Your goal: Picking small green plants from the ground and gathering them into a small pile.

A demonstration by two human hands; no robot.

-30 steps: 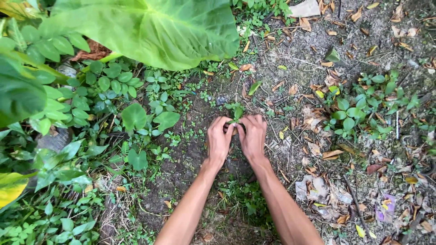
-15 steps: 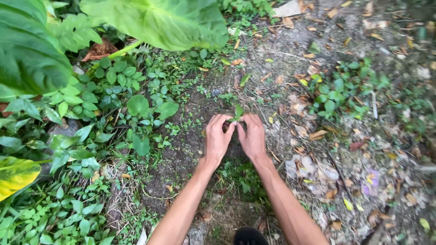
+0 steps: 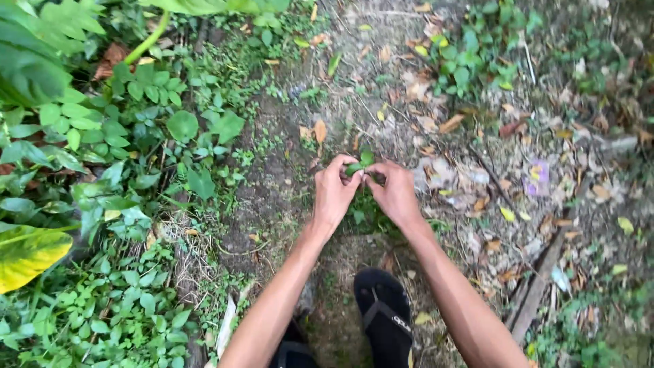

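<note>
Pinching a small green seedling (image 3: 359, 163) between both hands, left hand (image 3: 335, 191) and right hand (image 3: 395, 192) hold it above the black sandal (image 3: 385, 315), fingertips closed to steady it.

Bare dirt path (image 3: 272, 197) w/ dry brown leaves (image 3: 436, 123) scattered, mostly right side. Broad green plants (image 3: 136, 116) along left edge; yellow leaf (image 3: 27, 255) far left. Black sandal (image 3: 385, 313) at bottom centre. Purple scrap (image 3: 536, 182) right; wooden stick (image 3: 535, 293) lower right.
</note>
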